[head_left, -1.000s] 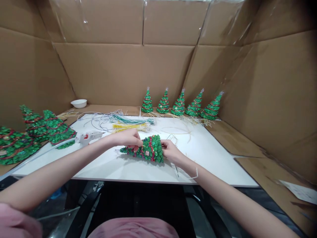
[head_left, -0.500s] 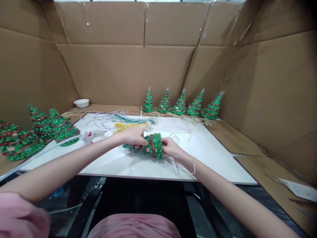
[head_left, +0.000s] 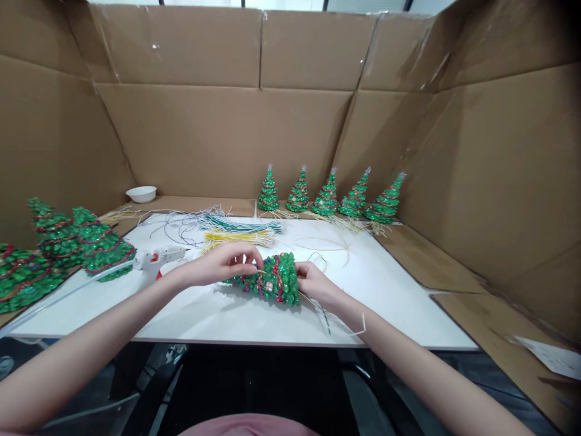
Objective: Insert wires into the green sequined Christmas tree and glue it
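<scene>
Cardboard walls (head_left: 227, 139) enclose a white counter (head_left: 385, 290) on three sides. Five small green trees (head_left: 325, 195) stand in a row at the back edge, straw-coloured strands trailing at their bases. Larger green trees (head_left: 97, 242) crowd the left edge, just beside a white glue gun (head_left: 157, 259) whose nozzle points toward the middle. Bundles of green and yellow wires (head_left: 238, 231) lie behind the hands, with loose thin wires to their left, and a white bowl (head_left: 141, 194) sits in the far left corner. Nothing stands between the camera and the hands.

At centre, a glittery green tree (head_left: 267, 281) with red garland lies on its side on the counter, tip to the left, base to the right. The left hand (head_left: 224, 263) rests over its upper side, fingers pinched together near the middle, apparently on a thin strand, though that is too fine to confirm. The right hand (head_left: 313, 283) grips the base, fingers closed behind it; pale wires trail out beneath the wrist.

No readable writing or brand shows anywhere.
</scene>
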A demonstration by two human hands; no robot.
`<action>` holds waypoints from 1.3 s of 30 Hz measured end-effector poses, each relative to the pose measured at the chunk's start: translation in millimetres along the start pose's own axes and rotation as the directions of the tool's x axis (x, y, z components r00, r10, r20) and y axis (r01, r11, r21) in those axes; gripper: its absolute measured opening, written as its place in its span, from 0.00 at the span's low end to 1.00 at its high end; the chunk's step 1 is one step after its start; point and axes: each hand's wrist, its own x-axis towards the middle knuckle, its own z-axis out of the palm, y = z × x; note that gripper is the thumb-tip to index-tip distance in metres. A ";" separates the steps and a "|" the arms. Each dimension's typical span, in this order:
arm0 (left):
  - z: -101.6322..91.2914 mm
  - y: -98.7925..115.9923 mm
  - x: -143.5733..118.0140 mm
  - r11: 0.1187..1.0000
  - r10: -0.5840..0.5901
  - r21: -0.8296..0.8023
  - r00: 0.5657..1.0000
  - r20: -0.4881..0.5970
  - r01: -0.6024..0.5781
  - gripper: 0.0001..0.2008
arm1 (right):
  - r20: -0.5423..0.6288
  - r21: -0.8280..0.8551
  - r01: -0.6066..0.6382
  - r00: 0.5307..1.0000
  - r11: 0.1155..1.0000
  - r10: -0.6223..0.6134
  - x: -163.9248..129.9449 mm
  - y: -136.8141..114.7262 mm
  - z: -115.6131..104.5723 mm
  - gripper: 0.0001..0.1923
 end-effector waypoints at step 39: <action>34.4 -33.6 -152.8 0.918 -0.343 -0.036 0.746 -0.571 0.395 0.13 | 0.064 0.081 -0.095 0.994 0.992 0.090 0.9 3.3 -3.6 0.12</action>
